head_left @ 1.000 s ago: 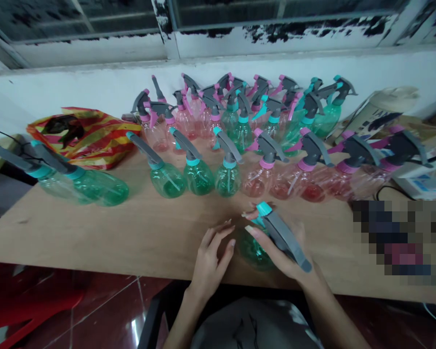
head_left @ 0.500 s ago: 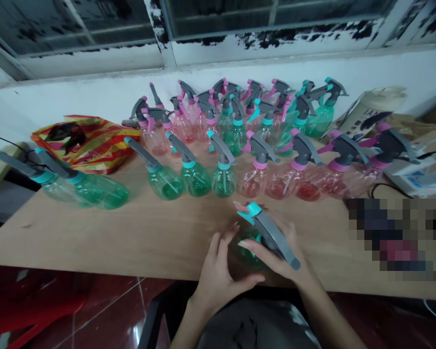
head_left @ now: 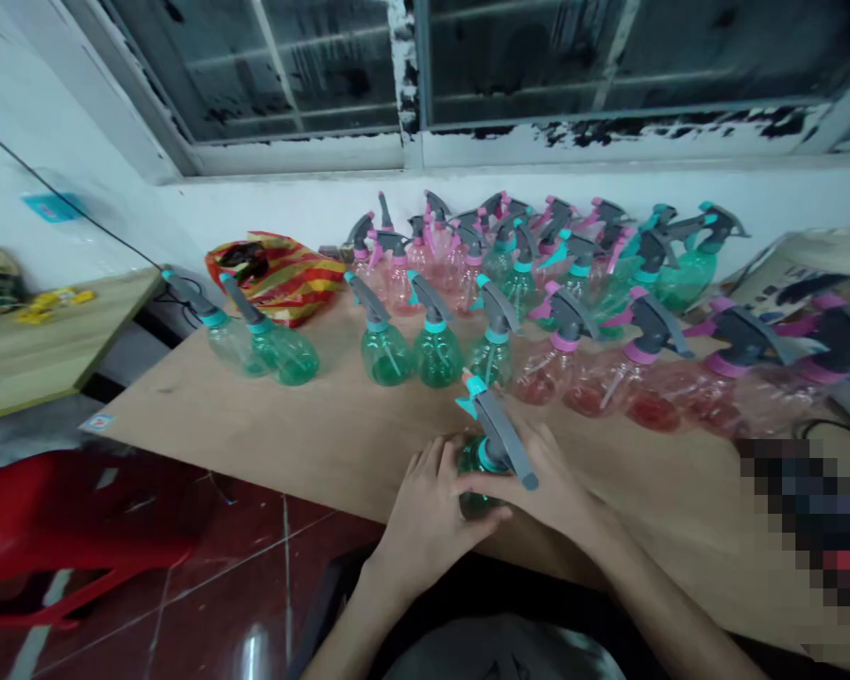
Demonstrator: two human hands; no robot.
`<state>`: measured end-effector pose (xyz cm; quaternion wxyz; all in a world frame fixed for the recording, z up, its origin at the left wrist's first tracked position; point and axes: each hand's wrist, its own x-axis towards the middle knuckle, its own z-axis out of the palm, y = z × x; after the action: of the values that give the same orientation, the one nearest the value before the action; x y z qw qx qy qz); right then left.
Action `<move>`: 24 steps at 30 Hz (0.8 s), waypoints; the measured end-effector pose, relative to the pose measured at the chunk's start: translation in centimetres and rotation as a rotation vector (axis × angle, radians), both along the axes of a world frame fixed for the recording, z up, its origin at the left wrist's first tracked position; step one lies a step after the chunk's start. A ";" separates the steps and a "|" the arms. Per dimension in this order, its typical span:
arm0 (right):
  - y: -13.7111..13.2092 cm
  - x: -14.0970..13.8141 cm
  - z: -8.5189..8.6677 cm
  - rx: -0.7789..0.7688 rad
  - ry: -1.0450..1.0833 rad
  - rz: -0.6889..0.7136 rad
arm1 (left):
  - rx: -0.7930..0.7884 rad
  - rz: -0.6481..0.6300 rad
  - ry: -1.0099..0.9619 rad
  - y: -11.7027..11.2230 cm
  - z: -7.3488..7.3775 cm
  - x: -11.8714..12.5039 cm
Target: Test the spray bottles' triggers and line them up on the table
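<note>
A green spray bottle [head_left: 474,457] with a grey and turquoise trigger head stands near the table's front edge, between my hands. My left hand [head_left: 425,518] curves round the left side of its body, with the thumb at the front. From the right, my right hand [head_left: 549,484] grips the same bottle below the trigger head, its thumb crossing the front; its other fingers are partly hidden. Just beyond stands a row of spray bottles, including a green one [head_left: 437,354] and a pink one [head_left: 538,368].
More pink and green spray bottles crowd the back by the wall. A red and yellow striped bag [head_left: 297,288] lies at the back left of the wooden table [head_left: 255,444]. Left of the table stands a red stool [head_left: 77,510]. A printed bag [head_left: 786,274] is at the back right.
My left hand has closed in from beside the bottle to its body. The right hand still holds it. The view has swung left, showing more of the red stool and side table.
</note>
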<state>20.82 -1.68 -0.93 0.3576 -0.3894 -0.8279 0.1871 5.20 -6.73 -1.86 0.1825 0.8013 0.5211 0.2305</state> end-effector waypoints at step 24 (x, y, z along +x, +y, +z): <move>8.6 -10.0 8.0 0.329 -0.016 -0.122 | 0.411 0.516 0.130 6.1 -3.6 -19.4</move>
<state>10.80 6.87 7.07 0.4206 -0.3768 -0.8250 0.0239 -14.20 -0.67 -5.43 -0.0807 0.6761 0.6599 0.3176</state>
